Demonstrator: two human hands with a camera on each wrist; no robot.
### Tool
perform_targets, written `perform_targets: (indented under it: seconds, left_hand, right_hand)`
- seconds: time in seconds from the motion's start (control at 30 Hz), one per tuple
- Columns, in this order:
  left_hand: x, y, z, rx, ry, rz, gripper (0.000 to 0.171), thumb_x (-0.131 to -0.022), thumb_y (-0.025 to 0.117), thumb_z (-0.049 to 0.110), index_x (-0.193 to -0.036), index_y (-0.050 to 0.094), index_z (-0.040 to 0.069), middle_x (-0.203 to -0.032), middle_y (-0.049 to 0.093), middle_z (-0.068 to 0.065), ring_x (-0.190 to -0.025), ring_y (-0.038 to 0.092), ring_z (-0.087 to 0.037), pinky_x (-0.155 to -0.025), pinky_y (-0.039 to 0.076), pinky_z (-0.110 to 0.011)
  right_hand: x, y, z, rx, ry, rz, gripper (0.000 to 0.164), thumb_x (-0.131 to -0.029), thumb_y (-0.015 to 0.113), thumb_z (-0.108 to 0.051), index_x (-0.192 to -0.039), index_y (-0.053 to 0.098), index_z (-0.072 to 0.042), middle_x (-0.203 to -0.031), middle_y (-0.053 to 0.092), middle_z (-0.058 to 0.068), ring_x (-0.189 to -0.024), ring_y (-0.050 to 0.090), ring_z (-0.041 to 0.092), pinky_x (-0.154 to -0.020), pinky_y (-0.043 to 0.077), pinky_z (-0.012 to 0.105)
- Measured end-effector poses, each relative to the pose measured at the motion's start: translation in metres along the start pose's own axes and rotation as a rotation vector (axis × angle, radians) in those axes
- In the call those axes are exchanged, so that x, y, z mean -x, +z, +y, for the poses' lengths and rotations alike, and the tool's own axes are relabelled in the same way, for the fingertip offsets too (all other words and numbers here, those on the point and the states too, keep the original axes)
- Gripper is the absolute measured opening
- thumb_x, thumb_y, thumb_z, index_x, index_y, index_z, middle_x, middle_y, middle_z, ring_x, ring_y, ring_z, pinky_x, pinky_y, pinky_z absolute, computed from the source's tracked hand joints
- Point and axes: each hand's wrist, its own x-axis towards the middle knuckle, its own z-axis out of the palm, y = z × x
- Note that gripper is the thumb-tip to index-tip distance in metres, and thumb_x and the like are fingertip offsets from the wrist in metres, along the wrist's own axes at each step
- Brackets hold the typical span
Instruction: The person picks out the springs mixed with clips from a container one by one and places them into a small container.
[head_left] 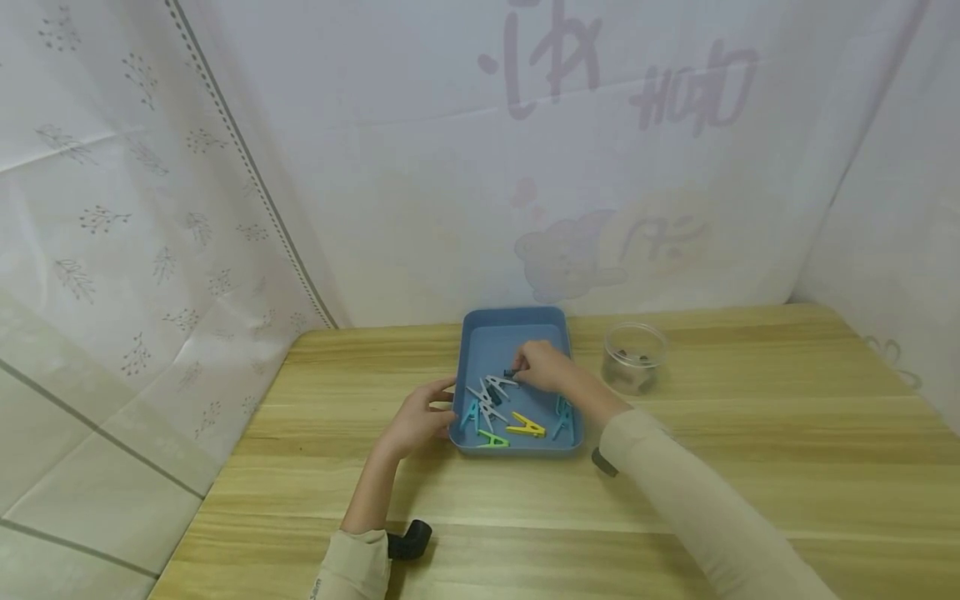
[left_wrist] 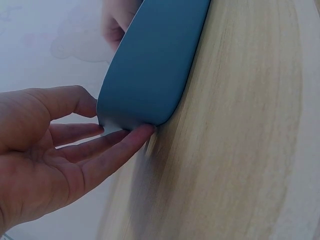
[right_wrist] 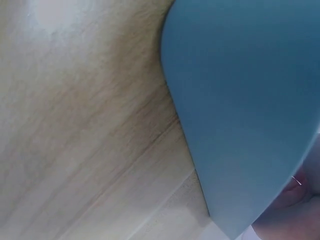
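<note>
In the head view a blue tray [head_left: 513, 333] holds several plastic clothespins: grey ones [head_left: 491, 412], a yellow one [head_left: 527, 426], a green one [head_left: 492, 439] and teal ones [head_left: 564, 419]. My right hand [head_left: 545, 367] reaches over the tray's right wall and pinches a small dark piece [head_left: 509, 372], whose kind is unclear. Another dark piece [head_left: 492, 395] lies among the grey clothespins. My left hand [head_left: 420, 418] touches the tray's left side, its extended fingers [left_wrist: 115, 152] against the outer wall in the left wrist view. In the right wrist view the tray wall [right_wrist: 240, 100] hides most of the right hand.
A clear round tub [head_left: 634, 362] with dark pieces inside stands right of the tray on the wooden table [head_left: 360, 358]. Printed cloth [head_left: 405, 167] hangs behind the table and on both sides. Black wrist devices [head_left: 410, 540] show at the sleeves.
</note>
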Motion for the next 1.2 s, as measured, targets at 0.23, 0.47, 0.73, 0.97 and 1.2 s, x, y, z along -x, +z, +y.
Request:
perform_targets:
  seconds: [0.23, 0.47, 0.73, 0.97, 1.2]
  left_hand:
    - [0.001, -0.001, 0.001, 0.005, 0.007, -0.005, 0.065, -0.096, 0.057, -0.006, -0.159, 0.039, -0.007, -0.143, 0.055, -0.035, -0.123, 0.065, -0.048, -0.082, 0.066, -0.045]
    - [0.001, -0.001, 0.000, -0.001, 0.008, -0.002, 0.065, -0.096, 0.057, -0.005, -0.159, 0.040, -0.006, -0.143, 0.056, -0.035, -0.124, 0.065, -0.048, -0.082, 0.066, -0.045]
    - [0.001, -0.001, 0.000, -0.003, 0.007, 0.000, 0.064, -0.096, 0.058, -0.005, -0.158, 0.040, -0.007, -0.142, 0.056, -0.035, -0.124, 0.065, -0.048, -0.082, 0.066, -0.045]
    - [0.001, -0.001, -0.001, -0.004, 0.006, -0.003, 0.064, -0.097, 0.058, -0.005, -0.159, 0.040, -0.006, -0.144, 0.055, -0.034, -0.125, 0.064, -0.049, -0.082, 0.066, -0.045]
    - [0.000, -0.001, -0.002, 0.000, 0.009, -0.003, 0.064, -0.097, 0.058, -0.005, -0.158, 0.040, -0.007, -0.142, 0.056, -0.034, -0.124, 0.065, -0.048, -0.082, 0.066, -0.044]
  right_hand:
    - [0.004, 0.001, 0.004, -0.028, -0.019, 0.050, 0.010, -0.099, 0.071, -0.005, -0.104, 0.073, 0.002, -0.098, 0.072, 0.013, -0.094, 0.068, 0.026, -0.086, 0.060, 0.041]
    - [0.008, -0.003, 0.008, -0.056, -0.028, 0.078, 0.011, -0.098, 0.071, -0.006, -0.105, 0.073, 0.002, -0.103, 0.073, 0.015, -0.099, 0.069, 0.029, -0.088, 0.060, 0.043]
    - [0.012, -0.005, 0.007, -0.081, -0.035, 0.092, 0.011, -0.099, 0.069, -0.006, -0.106, 0.073, 0.002, -0.105, 0.074, 0.015, -0.101, 0.069, 0.031, -0.088, 0.060, 0.044]
    - [0.020, -0.007, 0.002, -0.099, -0.018, 0.125, 0.012, -0.100, 0.066, -0.005, -0.108, 0.072, 0.002, -0.106, 0.073, 0.016, -0.102, 0.069, 0.032, -0.089, 0.060, 0.045]
    - [0.027, -0.005, -0.001, -0.114, -0.002, 0.150, 0.018, -0.103, 0.065, -0.009, -0.115, 0.072, 0.002, -0.110, 0.074, 0.016, -0.104, 0.070, 0.032, -0.089, 0.060, 0.047]
